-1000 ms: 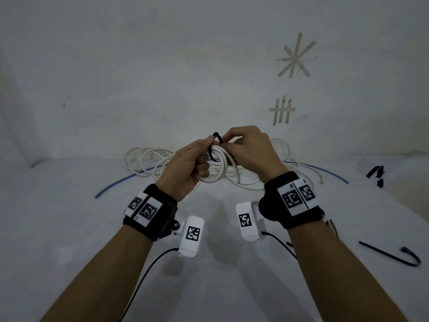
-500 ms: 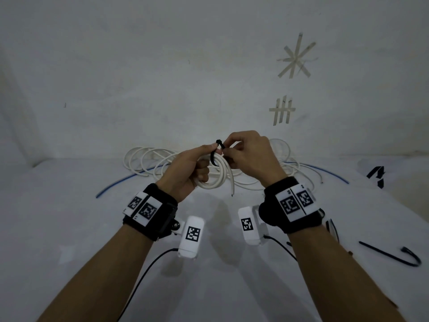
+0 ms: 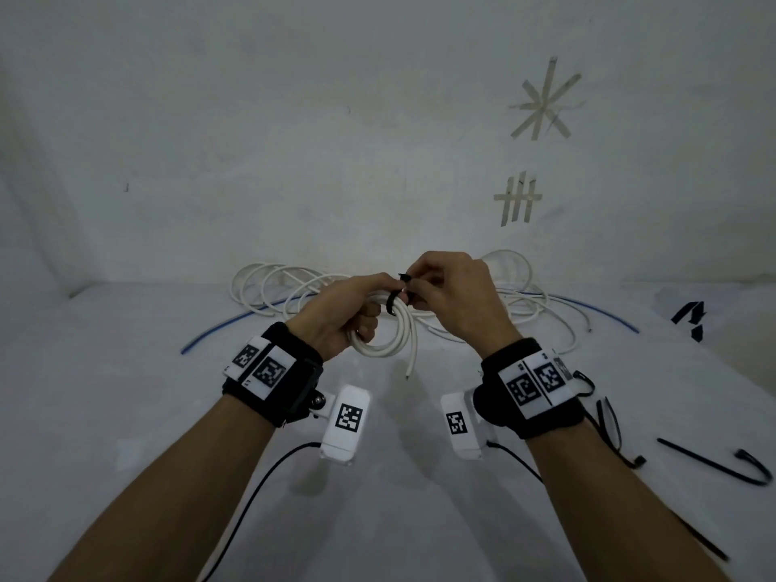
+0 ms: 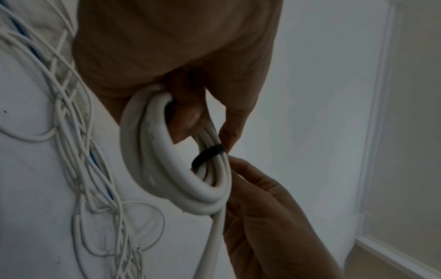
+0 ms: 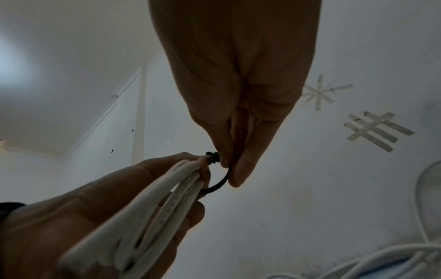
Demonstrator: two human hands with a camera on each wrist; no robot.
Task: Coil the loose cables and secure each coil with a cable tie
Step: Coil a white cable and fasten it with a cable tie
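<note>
My left hand grips a small coil of thick white cable held above the table, fingers curled through its loops. A black cable tie is looped round the coil's strands. My right hand pinches the tie between thumb and fingertips at the top of the coil; in the right wrist view the tie's head and its curved strap show beside the coil. One cut end of the cable hangs down below the coil.
A tangle of loose thin white cables and a blue cable lies at the back of the white table by the wall. Spare black cable ties lie at the right, with more farther back. Tape marks are on the wall.
Both hands and the coil have dropped a little and shifted. The tie's loop round the coil has grown tighter as my right hand works at it. The cable's cut end now hangs free below.
</note>
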